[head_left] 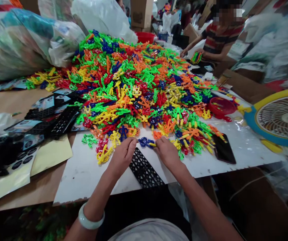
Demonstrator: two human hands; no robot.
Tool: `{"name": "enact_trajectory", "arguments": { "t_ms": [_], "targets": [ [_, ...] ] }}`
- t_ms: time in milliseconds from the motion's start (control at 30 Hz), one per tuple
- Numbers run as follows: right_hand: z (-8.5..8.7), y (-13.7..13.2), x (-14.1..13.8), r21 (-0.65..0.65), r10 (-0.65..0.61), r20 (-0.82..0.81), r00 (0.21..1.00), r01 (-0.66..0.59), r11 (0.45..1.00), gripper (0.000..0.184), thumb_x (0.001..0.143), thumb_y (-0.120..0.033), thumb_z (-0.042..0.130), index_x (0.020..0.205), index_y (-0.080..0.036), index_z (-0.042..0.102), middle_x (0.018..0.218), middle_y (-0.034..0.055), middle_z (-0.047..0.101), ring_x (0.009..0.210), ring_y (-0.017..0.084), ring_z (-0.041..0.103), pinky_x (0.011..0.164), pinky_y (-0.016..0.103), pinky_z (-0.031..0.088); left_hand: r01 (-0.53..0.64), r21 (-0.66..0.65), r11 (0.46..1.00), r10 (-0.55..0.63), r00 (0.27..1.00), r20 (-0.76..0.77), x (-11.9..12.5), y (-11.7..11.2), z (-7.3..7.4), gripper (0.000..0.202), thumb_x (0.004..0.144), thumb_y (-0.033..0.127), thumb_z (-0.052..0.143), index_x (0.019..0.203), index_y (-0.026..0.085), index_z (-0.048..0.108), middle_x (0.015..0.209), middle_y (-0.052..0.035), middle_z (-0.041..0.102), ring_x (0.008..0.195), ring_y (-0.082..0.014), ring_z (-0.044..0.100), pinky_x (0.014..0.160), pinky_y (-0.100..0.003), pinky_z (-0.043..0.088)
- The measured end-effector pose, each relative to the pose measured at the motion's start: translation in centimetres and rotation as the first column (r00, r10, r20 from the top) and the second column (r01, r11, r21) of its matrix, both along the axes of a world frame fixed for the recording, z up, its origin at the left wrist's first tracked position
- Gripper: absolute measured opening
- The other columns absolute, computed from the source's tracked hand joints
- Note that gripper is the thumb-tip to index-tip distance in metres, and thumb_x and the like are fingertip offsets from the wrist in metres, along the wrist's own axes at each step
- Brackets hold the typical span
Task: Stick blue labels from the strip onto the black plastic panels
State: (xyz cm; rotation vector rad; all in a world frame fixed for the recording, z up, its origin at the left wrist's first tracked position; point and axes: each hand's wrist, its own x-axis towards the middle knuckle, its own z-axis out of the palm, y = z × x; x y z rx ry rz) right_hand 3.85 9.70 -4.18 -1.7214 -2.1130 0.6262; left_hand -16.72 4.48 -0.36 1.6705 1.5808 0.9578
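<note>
No legible writing on black packets (42, 117)

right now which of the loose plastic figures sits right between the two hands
The blue figure, lying on the white board between the left hand and right hand; neighbouring loose figures are yellow, red and green.

A big pile of colourful plastic toy pieces (144, 87) fills the middle of the frame and blocks the way up. Bare white board (88, 174) lies open at lower left. A black phone (223, 149) and red bowl (221, 106) crowd the right.
</note>
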Motion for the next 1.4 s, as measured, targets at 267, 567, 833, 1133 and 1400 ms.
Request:
{"name": "enact_trajectory", "arguments": {
  "t_ms": [267,567,833,1133,1400],
  "targets": [
    [-2.1,-0.8,-3.1,-0.200,-0.017,-0.468,0.883,-0.087,0.976,0.017,0.088,-0.035,0.051,0.092,-0.019,0.049,0.078,0.0019,0.066,0.064,0.015,0.067,0.057,0.025,0.052,-0.029,0.032,0.999,0.025,0.995,0.097,0.3,-0.1,-0.8,0.038,0.098,0.043,0.035,0.114,0.020,0.061,0.111,-0.0055,0.068,0.102,-0.0175,0.062,0.089,-0.028,0.045],
    [-4.0,-1.3,-5.5,-0.134,0.063,-0.581,0.811,-0.171,0.976,0.012,0.084,-0.030,0.053,0.092,-0.021,0.053,0.059,-0.0058,0.058,0.043,0.011,0.056,0.042,0.021,0.041,-0.038,0.029,0.999,0.035,0.996,0.086,0.4,-0.3,-0.8,0.043,0.098,0.042,0.034,0.130,0.022,0.056,0.130,-0.0045,0.063,0.119,-0.0177,0.058,0.102,-0.031,0.043],
    [-2.9,-1.2,-6.4,0.037,0.191,-0.431,0.882,-0.194,0.980,0.011,0.082,-0.021,0.058,0.092,-0.019,0.062,0.084,0.0014,0.067,0.067,0.014,0.060,0.064,0.024,0.046,0.010,0.101,0.995,-0.006,0.999,-0.036,0.4,1.3,-0.2,0.036,0.096,0.040,0.043,0.117,0.020,0.063,0.120,-0.0052,0.067,0.113,-0.0191,0.059,0.099,-0.031,0.044],
    [1.8,1.9,8.0,0.280,-0.311,0.020,0.950,0.294,0.914,0.026,0.090,-0.018,0.043,0.102,-0.017,0.067,0.105,0.0119,0.064,0.097,0.023,0.058,0.081,0.033,0.044,-0.004,0.068,0.998,0.008,0.998,-0.055,0.4,1.2,-0.4,0.032,0.097,0.041,0.039,0.109,0.021,0.061,0.109,-0.0040,0.067,0.101,-0.0187,0.061,0.090,-0.030,0.046],
    [2.3,1.5,9.0,0.270,-0.414,0.361,0.835,0.332,0.904,0.024,0.093,-0.033,0.050,0.108,-0.020,0.064,0.095,0.0087,0.065,0.080,0.021,0.060,0.063,0.028,0.036,-0.017,0.059,0.998,0.021,0.997,-0.070,0.8,1.3,-0.5,0.034,0.096,0.044,0.038,0.110,0.022,0.060,0.111,-0.0049,0.067,0.104,-0.0208,0.061,0.091,-0.032,0.045]
  ]
}}
